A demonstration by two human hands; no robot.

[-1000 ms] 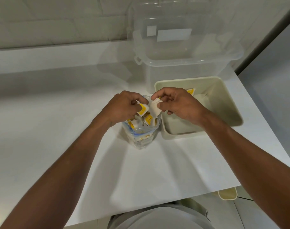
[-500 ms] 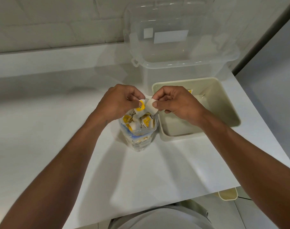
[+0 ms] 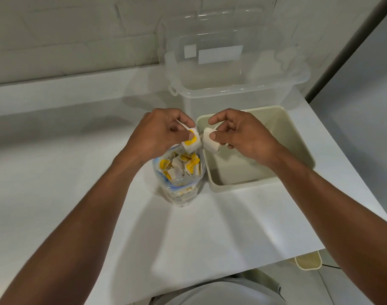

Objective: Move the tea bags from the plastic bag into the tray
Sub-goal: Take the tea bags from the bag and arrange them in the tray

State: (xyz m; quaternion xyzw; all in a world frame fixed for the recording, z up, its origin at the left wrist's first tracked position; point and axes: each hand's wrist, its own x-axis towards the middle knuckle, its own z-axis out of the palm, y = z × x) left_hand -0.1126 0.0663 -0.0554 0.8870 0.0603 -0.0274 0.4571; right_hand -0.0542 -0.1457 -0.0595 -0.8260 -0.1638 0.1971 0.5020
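**Two tea bags pinched over the bag mouth, tray just to the right**

At frame centre the left hand pinches a yellow-tagged tea bag between thumb and fingertips. The right hand pinches a plain white tea bag the same way. The two sachets sit just beside each other, and whether they touch or are joined cannot be told.

Both look like thin paper: almost weightless, soft, easy to crumple or tear. A light pinch on a corner or the flat paper edge should be enough, while pulling on a tag could rip it.

Directly below, more tea bags lie heaped in the plastic bag. It stands upright with its mouth open, and the left hand sits right above that mouth. The film is limp and probably slippery, so the bag could tip if a sachet snags on its way out.

The tray, to the right of centre, sits just beside the plastic bag and has stiff, raised walls. The right hand hovers over its near-left corner and hides part of its floor. The drop is therefore short and unobstructed.

Behind the tray, at upper centre, stands a clear storage box. The white counter offers wide room at left and bottom. Its edge runs close past the tray at right, with a small beige container below it.
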